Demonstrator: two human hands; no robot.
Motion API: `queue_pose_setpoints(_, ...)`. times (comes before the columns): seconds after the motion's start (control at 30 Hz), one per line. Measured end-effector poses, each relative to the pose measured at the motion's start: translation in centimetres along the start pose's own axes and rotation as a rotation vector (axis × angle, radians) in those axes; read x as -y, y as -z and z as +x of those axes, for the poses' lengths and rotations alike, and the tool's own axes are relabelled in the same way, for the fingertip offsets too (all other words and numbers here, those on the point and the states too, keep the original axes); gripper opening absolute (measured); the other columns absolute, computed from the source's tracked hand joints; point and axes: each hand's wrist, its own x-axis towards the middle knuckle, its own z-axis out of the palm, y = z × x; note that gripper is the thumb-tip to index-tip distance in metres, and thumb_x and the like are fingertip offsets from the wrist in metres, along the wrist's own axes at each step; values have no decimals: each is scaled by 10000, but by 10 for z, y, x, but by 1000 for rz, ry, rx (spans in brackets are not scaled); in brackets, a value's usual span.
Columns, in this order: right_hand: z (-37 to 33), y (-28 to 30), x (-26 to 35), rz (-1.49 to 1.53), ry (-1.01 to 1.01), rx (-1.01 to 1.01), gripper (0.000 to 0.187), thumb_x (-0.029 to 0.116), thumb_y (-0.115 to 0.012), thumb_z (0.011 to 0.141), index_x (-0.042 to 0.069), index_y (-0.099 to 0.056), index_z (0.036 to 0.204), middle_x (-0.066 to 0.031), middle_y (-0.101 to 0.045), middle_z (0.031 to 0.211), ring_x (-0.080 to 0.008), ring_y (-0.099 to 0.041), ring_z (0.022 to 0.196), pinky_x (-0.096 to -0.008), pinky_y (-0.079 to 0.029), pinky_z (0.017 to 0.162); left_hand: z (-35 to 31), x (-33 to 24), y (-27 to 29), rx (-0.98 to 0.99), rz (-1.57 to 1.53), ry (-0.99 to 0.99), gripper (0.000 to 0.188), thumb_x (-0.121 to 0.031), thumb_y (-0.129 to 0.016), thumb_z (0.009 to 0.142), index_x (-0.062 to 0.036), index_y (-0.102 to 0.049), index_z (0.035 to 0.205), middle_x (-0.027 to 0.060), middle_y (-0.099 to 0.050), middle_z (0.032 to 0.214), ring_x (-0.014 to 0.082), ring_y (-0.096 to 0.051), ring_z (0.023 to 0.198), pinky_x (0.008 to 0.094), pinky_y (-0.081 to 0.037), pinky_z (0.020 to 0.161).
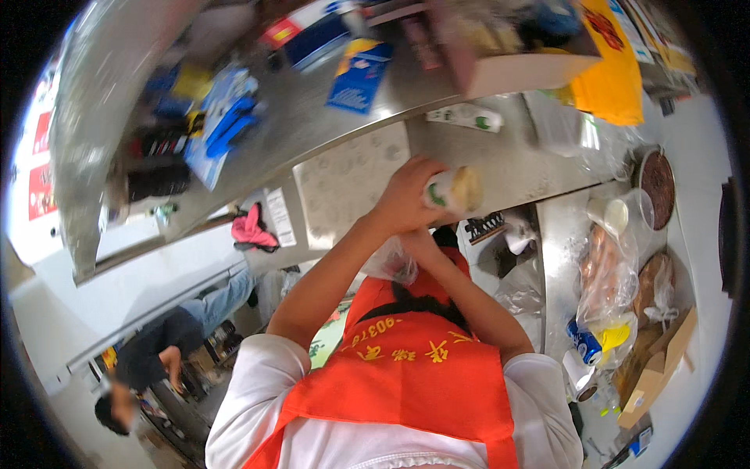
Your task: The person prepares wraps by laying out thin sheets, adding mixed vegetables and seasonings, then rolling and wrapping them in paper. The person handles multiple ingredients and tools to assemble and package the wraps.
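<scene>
My left hand (410,194) is closed round a white paper sleeve (439,192) with a green mark. Pale yellowish food (467,188), its kind blurred, shows at the sleeve's end. Just below, my right hand (422,247) is partly hidden by my left wrist. A clear plastic bag (394,262) hangs from that right hand, in front of my red apron (406,375); its fingers are mostly out of sight. On the steel counter (539,168) beyond lies a flat white paper sleeve (466,118), also with a green mark.
A pale board (351,176) lies on the counter. Above runs a steel shelf (305,129) with a blue packet (359,76) and boxes. At right are bagged food (605,273), a blue can (584,342) and a cardboard box (660,371). Another person (160,344) is at far left.
</scene>
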Motion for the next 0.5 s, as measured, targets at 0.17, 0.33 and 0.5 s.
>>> queue_pose_setpoints(0.17,35,-29,82,230,-374,79,328,170,-620,931,-20,-582,1196,-21,-610,896,-110,-542,831,-258,-450,740,-149,10,101,-468,-163,353,412,-167,-758,706,-50,-609,1073,81,-648,1048,186,-611,940,322,-495,825)
queue_pose_setpoints(0.33,52,-36,83,-74,-299,-25,329,173,-653,915,-19,-591,1174,29,-498,728,-87,-437,663,-266,-380,573,-204,33,111,-659,-62,281,287,-4,-691,745,-44,-639,1025,66,-667,1000,184,-653,910,333,-531,802)
queue_pose_setpoints(0.5,60,-34,42,-152,-134,-37,345,226,-679,917,-17,-604,1151,14,-549,768,-83,-481,701,-256,-404,605,-146,39,89,-615,-235,-176,379,-127,-764,735,-74,-615,1080,72,-663,1002,260,-644,929,356,-512,864)
